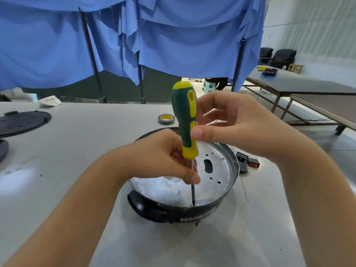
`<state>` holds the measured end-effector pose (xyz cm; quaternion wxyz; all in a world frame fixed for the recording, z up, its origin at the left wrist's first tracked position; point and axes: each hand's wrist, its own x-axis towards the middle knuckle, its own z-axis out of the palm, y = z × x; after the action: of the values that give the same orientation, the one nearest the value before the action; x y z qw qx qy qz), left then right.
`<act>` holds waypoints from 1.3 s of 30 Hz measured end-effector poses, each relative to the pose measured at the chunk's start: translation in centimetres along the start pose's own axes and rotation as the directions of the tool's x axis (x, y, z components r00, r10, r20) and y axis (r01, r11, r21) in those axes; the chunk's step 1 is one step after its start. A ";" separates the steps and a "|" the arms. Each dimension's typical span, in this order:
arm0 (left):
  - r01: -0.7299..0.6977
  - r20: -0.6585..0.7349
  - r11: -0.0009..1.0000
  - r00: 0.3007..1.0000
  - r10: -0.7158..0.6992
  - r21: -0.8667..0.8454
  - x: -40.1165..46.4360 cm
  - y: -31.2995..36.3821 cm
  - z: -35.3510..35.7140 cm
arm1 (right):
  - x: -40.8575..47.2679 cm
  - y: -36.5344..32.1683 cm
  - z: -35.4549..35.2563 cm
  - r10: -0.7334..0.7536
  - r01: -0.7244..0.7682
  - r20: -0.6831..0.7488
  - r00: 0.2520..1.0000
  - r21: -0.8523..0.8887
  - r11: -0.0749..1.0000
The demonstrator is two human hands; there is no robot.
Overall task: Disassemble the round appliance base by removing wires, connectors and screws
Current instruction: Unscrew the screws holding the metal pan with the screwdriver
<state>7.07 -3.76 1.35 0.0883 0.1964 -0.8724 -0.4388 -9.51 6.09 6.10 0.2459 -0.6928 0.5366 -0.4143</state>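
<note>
Round black appliance base w/ shiny metal inner plate point(212, 182) sits on the pale grey worktop point(96, 151) right in front of the person, between both forearms. Green-and-yellow screwdriver point(185, 120) stands nearly upright, long axis vertical, tip down at the plate's near edge, prob. on a screw, too small to tell. Left hand point(169, 158) pinches the shaft just under the handle; right hand point(227, 120) holds the handle w/ thumb and fingers point(198, 132) from the right, so the turning comes from there.

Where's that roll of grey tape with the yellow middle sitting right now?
The tape roll lies flat on the white table, just beyond the round appliance base and left of the screwdriver handle.
</note>
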 end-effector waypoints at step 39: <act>0.020 0.097 0.990 0.995 -0.006 -0.141 0.3 -0.2 0.5 | -0.3 1.0 -0.6 -0.010 -0.033 0.163 0.987 0.257 0.966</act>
<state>6.70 -3.66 0.85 0.0572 0.1741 -0.8409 -0.5092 -10.61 6.09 5.57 0.3796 -0.6832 0.4601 -0.4214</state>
